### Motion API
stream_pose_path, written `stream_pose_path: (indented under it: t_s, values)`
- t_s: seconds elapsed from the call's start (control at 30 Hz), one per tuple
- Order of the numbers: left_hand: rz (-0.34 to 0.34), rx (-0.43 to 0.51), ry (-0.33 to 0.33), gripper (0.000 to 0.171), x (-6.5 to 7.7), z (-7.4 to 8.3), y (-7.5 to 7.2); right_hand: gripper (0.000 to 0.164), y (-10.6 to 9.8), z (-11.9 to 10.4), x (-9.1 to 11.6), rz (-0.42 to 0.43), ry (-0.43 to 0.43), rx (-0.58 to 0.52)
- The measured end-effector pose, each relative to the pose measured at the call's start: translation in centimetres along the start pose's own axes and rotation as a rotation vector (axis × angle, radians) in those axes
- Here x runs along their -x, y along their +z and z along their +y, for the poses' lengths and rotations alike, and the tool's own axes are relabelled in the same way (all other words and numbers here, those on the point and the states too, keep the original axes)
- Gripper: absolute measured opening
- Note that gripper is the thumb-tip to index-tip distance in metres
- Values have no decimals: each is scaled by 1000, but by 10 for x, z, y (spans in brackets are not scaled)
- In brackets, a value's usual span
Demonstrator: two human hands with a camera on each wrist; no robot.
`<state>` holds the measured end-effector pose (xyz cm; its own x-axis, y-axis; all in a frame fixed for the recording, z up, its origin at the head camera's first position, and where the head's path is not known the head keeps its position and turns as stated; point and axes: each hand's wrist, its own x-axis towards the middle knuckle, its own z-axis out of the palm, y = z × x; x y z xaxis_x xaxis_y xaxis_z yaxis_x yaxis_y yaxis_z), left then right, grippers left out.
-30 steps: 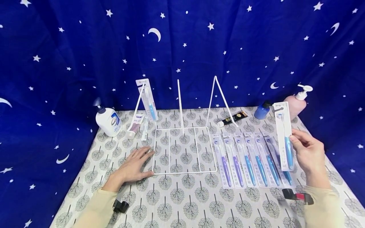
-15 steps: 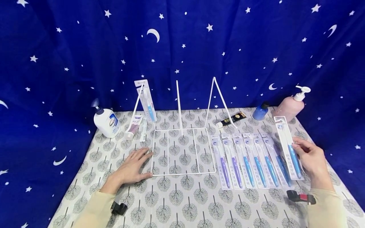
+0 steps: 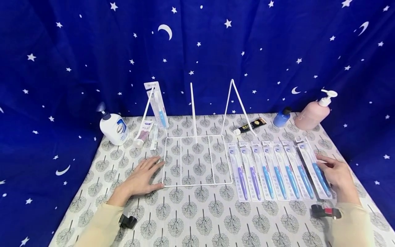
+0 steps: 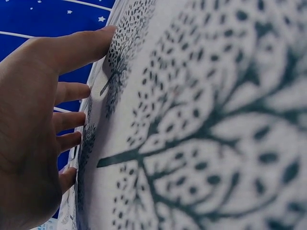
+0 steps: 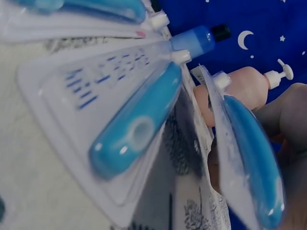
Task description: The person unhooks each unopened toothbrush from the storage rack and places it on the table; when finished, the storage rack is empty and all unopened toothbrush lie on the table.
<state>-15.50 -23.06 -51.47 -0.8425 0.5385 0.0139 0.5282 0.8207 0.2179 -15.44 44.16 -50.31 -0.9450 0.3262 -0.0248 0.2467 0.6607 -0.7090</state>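
Observation:
My right hand (image 3: 337,174) pinches the right edge of a packaged blue toothbrush (image 3: 314,168) at the right end of a row. In the right wrist view this toothbrush pack (image 5: 249,158) leans on its edge, hiding part of the fingers. Beside it lies another packaged blue toothbrush (image 5: 134,124); several more blue and two purple toothbrushes (image 3: 240,176) complete the row. On the left, my left hand (image 3: 139,178) rests on the cloth with spread fingers, its fingertips at the left side of a white wire rack (image 3: 197,185).
A packaged toothbrush (image 3: 160,106) hangs on the rack's left hook. Nearby are a toothpaste tube (image 3: 144,133), a slim clear pack (image 3: 154,137) and a white pump bottle (image 3: 115,128). Behind the row lie a black toothpaste tube (image 3: 250,126), a blue bottle (image 3: 281,117) and a pink pump bottle (image 3: 313,114).
My right hand has lowered the packaged blue toothbrush from a raised, upright pose to the table beside the row. The left hand has stayed by the rack.

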Motion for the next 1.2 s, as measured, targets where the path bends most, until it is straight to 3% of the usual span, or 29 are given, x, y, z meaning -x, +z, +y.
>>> stream_pose_path:
  t_s: [0.33, 0.57, 0.9, 1.2]
  values:
    - [13, 13, -7, 85, 3, 2, 2, 39, 4, -1, -5, 1, 15, 200]
    - [21, -9, 4, 85, -3, 0, 3, 35, 5, -6, 1, 31, -2, 368]
    - [-2, -14, -1, 86, -2, 0, 0, 30, 6, -9, 6, 42, -68, 405]
    - [-1, -8, -4, 87, -1, -2, 1, 30, 4, -8, 4, 14, 21, 406]
